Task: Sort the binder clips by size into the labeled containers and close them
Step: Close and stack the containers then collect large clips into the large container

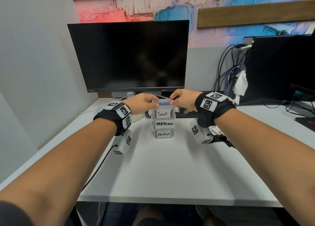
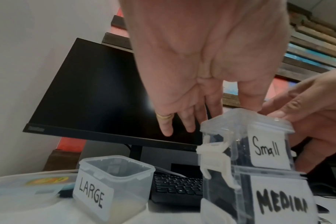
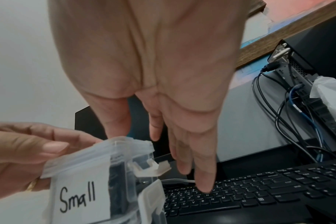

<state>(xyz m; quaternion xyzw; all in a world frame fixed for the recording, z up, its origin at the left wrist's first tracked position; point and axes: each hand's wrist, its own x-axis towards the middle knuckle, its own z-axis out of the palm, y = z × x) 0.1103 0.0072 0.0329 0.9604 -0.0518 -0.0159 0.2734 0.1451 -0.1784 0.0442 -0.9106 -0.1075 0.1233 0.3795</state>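
Note:
Three clear containers stand stacked mid-table: "Small" point(image 1: 163, 113) on top, "MEDIUM" point(image 1: 164, 123) beneath it, "Medium" point(image 1: 163, 134) at the bottom. Dark clips show through their walls. A clear lid point(image 1: 164, 102) sits on the Small container. My left hand point(image 1: 153, 100) pinches the lid's left edge and my right hand point(image 1: 172, 99) pinches its right edge. The white side latch point(image 2: 213, 148) on the Small container sticks outward, unfastened. An open, lidless "LARGE" container point(image 2: 113, 181) stands to the left. Loose black binder clips point(image 1: 219, 137) lie under my right wrist.
A dark monitor point(image 1: 129, 55) stands right behind the stack, with a black keyboard point(image 3: 259, 192) at its foot. A computer tower point(image 1: 276, 69) with hanging cables is at the right. A round lidded tub point(image 2: 19, 186) sits far left. The table's front edge point(image 1: 170, 198) is near me.

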